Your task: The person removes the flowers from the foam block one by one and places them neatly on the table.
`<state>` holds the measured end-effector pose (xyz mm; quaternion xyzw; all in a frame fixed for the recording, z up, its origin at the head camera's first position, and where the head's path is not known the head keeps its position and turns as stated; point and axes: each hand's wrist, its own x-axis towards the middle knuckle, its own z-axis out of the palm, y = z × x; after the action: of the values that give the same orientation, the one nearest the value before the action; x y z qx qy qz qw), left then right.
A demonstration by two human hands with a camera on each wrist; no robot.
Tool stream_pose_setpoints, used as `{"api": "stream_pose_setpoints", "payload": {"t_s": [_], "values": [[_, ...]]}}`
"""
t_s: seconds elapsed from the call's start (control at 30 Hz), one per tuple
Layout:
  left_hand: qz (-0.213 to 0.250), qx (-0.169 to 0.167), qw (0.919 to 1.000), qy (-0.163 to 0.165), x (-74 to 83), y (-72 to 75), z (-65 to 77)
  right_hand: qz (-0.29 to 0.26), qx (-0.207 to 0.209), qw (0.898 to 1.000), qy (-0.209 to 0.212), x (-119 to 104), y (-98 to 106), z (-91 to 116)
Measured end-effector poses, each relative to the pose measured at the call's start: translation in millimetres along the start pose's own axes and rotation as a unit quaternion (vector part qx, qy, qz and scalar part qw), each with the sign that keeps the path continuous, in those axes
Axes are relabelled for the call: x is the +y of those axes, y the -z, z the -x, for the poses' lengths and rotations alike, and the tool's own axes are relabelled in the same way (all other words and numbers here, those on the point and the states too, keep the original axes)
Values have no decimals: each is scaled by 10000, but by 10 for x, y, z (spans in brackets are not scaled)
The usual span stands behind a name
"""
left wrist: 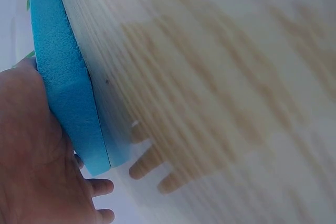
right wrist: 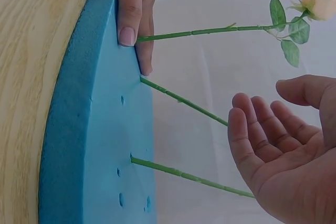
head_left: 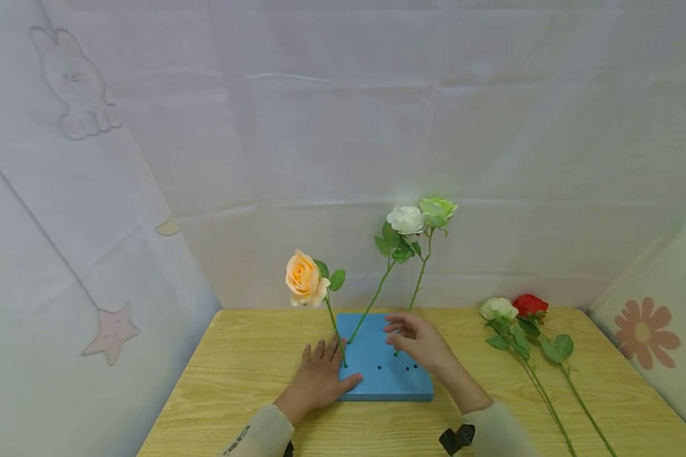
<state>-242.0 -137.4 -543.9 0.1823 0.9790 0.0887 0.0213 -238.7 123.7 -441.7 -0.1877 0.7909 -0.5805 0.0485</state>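
Note:
A blue foam board (head_left: 385,386) with several small holes lies on the table. Three artificial roses stand in it: a peach rose (head_left: 305,279) at the left, a white rose (head_left: 406,220) leaning right, and a light green rose (head_left: 437,210) beside it. My left hand (head_left: 319,376) rests spread at the board's left edge, its thumb on the top face close to the peach rose's stem. Over the board's right part hovers my right hand (head_left: 424,346), next to the green rose's stem. Its fingers (right wrist: 257,129) are loosely bent and hold nothing.
On the wooden table (head_left: 234,381), to the right of the board, lie a cream-white rose (head_left: 499,309) and a red rose (head_left: 530,305), stems toward the near edge. A pale curtain (head_left: 320,158) hangs behind the table and along its sides.

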Motion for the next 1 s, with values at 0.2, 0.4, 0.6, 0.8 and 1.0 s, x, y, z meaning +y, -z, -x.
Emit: {"api": "stream_pose_setpoints", "payload": {"t_s": [0.2, 0.4, 0.6, 0.8, 1.0], "values": [[-24, 18, 10000, -5, -2, -3, -1, -56, 5, 10000, 14, 8, -79, -66], [-61, 20, 10000, -8, 4, 3, -5, -129, 64, 9998, -165, 1, -167, -128], [-88, 22, 10000, -28, 14, 16, -3, -252, 28, 9996, -101, -15, -257, -188], [-129, -5, 9999, -15, 16, 17, 2, -349, -1, 9994, -58, -36, -332, -238], [-79, 12, 10000, -2, 10, 3, 10, -426, -32, 9990, -90, -51, -405, -280]]}}
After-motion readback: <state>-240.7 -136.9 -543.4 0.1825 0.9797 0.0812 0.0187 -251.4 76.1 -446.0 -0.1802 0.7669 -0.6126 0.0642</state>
